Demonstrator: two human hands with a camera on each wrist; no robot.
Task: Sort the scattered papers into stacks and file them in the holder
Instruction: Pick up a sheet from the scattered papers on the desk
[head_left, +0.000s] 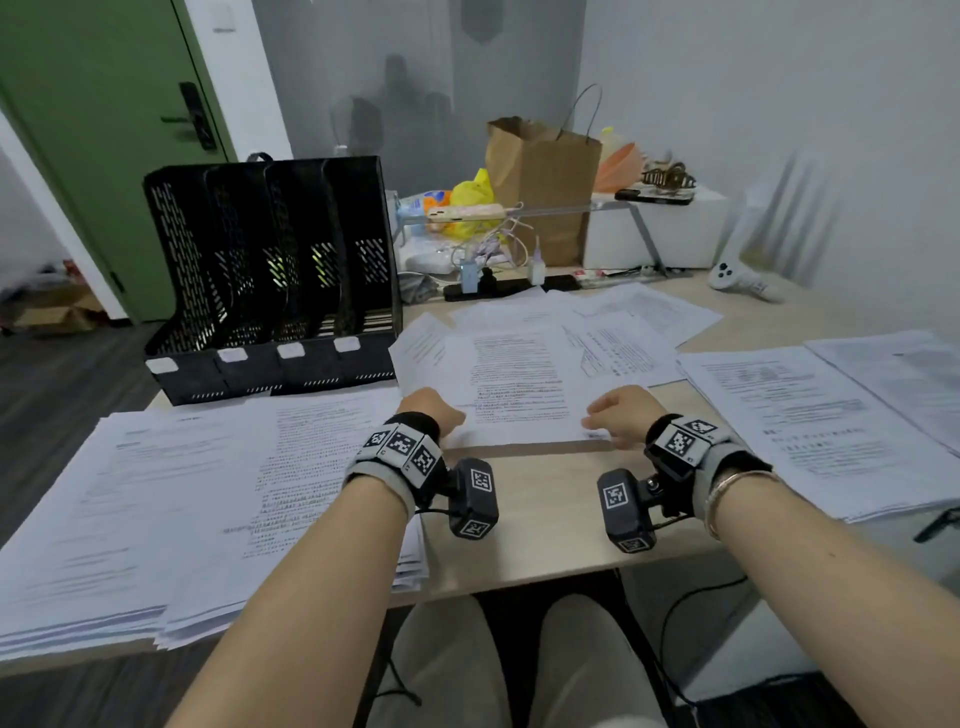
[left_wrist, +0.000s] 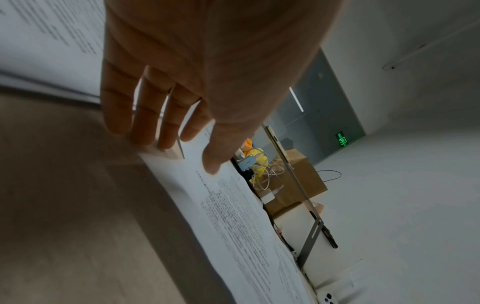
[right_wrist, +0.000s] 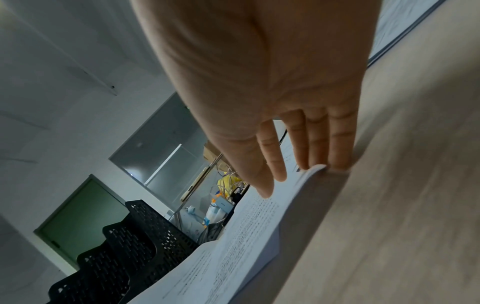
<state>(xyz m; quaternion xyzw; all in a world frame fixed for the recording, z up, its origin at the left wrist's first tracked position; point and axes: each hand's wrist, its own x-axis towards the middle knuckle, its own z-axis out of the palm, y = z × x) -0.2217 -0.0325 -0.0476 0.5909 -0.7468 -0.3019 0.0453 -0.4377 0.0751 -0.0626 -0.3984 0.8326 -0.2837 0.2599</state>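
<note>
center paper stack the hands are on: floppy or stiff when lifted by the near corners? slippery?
Likely floppy: the center stack is thin, and its corner already curls up at the right hand. Probably sags mid-span between that hand and the left hand. Loose sheets on the smooth desk may slide or fan apart.

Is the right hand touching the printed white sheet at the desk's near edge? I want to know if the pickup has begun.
Touching. In the right wrist view the right hand has its fingers under the lifted corner of the printed white sheet, thumb above.
</note>
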